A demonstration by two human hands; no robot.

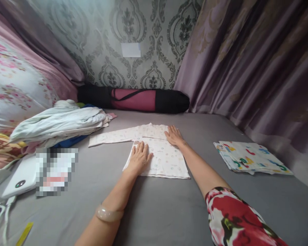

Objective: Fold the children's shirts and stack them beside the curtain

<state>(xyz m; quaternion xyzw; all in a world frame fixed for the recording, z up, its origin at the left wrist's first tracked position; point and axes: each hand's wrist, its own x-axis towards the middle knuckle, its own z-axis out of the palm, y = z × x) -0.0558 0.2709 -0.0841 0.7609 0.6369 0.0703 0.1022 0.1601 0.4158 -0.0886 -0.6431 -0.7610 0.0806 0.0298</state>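
A small white long-sleeved shirt [164, 157] with a faint print lies flat on the grey bed sheet [159, 212]. One sleeve [110, 136] stretches out to the left; on the right, a sleeve appears folded across the upper body of the shirt. My left hand [139, 157] rests flat on the shirt's left side, fingers apart. At the upper right shoulder, my right hand [174, 136] lies on the fabric with its fingers extended. Neither hand grips anything.
Folded cloth with colourful letters [251, 156] lies at right. A clothes pile [59, 123], a white power bank [22, 176] and cables [6, 218] are at left. A black and maroon bag [133, 99] lies along the wall. Purple curtains [246, 68] hang at right.
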